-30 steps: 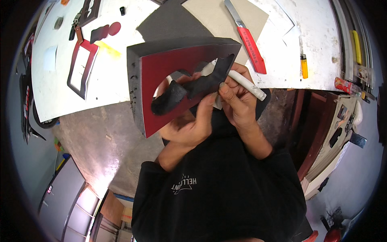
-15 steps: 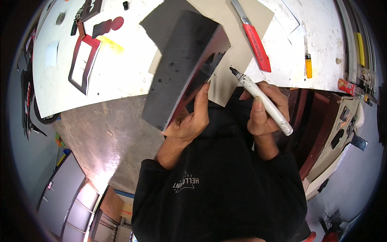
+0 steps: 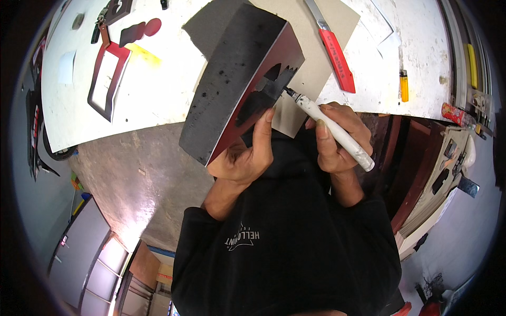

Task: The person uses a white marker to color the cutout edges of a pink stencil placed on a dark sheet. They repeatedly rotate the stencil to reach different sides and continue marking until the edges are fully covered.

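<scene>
My left hand (image 3: 247, 155) is closed on the lower end of a box-like piece (image 3: 221, 79), black on its broad face and dark red on the narrow side. Its thumb lies along the red side, which has a black pattern or cut-out. The piece is held tilted above the table's near edge. In my right hand (image 3: 340, 137) is a white marker (image 3: 334, 129) with a black tip, gripped between thumb and fingers. The marker's tip is at the right edge of the red side; whether it touches cannot be made out.
On the white table (image 3: 168, 89) lie a beige sheet (image 3: 332, 58), a dark grey sheet (image 3: 203, 29), a red-handled cutter knife (image 3: 337, 60), and a yellow lighter (image 3: 404, 86). A dark red frame (image 3: 95, 87) and red and dark scraps (image 3: 132, 34) lie at the left.
My right hand has brought the marker left, up to the piece. The left hand has turned the piece, so more of its patterned red side shows.
</scene>
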Demonstrator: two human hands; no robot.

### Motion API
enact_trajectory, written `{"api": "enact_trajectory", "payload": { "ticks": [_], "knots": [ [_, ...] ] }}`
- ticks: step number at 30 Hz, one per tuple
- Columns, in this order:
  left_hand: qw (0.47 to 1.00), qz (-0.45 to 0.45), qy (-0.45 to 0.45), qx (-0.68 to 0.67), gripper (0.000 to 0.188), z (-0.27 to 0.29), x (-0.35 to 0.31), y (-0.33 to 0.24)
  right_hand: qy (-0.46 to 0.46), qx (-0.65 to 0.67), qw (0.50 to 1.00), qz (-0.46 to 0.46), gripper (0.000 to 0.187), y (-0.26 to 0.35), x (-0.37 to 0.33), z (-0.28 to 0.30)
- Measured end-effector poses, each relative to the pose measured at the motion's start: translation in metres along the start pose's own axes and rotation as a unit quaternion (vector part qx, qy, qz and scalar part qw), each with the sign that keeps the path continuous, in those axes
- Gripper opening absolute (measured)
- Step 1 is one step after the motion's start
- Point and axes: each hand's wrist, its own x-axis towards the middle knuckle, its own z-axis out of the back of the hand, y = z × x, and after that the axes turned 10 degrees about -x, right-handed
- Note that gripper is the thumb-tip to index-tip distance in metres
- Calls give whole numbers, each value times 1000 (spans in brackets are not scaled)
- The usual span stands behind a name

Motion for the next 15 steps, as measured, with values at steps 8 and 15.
{"api": "enact_trajectory", "payload": {
  "ticks": [8, 15],
  "knots": [
    [1000, -4, -21, -1, 53, -2, 1, 3, -7, -3, 1000, 12, 20, -2, -1, 1],
    [1000, -4, -24, 5, 52, -1, 0, 8, 12, 12, 1000, 8, 20, -1, -1, 0]
  ]
}}
